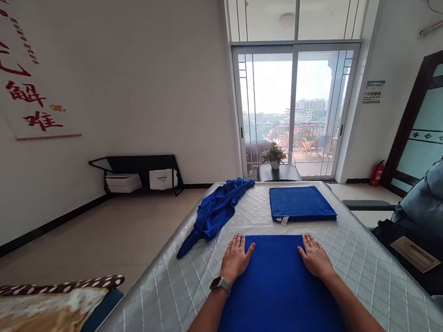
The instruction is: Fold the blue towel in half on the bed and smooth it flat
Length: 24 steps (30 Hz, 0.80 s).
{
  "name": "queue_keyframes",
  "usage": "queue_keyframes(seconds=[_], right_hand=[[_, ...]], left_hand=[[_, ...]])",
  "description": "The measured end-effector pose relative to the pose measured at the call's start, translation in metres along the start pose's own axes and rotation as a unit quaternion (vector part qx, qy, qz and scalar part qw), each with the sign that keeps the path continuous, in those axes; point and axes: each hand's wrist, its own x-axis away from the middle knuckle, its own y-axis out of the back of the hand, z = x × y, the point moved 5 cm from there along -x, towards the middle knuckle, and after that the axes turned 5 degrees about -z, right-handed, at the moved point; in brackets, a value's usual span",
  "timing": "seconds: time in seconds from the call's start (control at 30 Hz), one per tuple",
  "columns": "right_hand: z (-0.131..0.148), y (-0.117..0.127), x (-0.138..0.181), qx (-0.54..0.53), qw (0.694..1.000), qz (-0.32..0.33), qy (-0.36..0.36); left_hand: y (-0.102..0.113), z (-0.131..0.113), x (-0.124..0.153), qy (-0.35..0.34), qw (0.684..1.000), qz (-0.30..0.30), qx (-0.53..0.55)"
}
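Note:
A folded blue cloth lies flat before me on a silver quilted cover. My left hand, with a watch on its wrist, rests open on the cloth's far left corner. At the far right corner my right hand lies flat with its fingers stretched out. Beyond them sits a neat blue stack of folded cloth with white tags at its front edge. A crumpled blue cloth stretches along the left side of the cover.
To the right stands a grey armchair with a brown card on it. A potted plant sits on a chair by the glass sliding door. A low black rack is against the wall. Patterned bedding lies at the lower left.

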Motion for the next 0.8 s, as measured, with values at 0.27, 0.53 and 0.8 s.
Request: queue_keyframes(seconds=[0.27, 0.53, 0.8], right_hand=[[-0.002, 0.000, -0.001, -0.004, 1.000, -0.007, -0.001], [0.000, 0.000, 0.001, -0.015, 1.000, -0.026, 0.004], [-0.004, -0.008, 0.000, 0.003, 0.999, -0.025, 0.025]], left_hand=[[0.000, -0.001, -0.007, 0.015, 0.995, 0.088, -0.037], [0.014, -0.068, -0.017, -0.020, 0.999, 0.042, -0.027], [-0.028, -0.206, -0.005, -0.163, 0.980, 0.057, 0.103]])
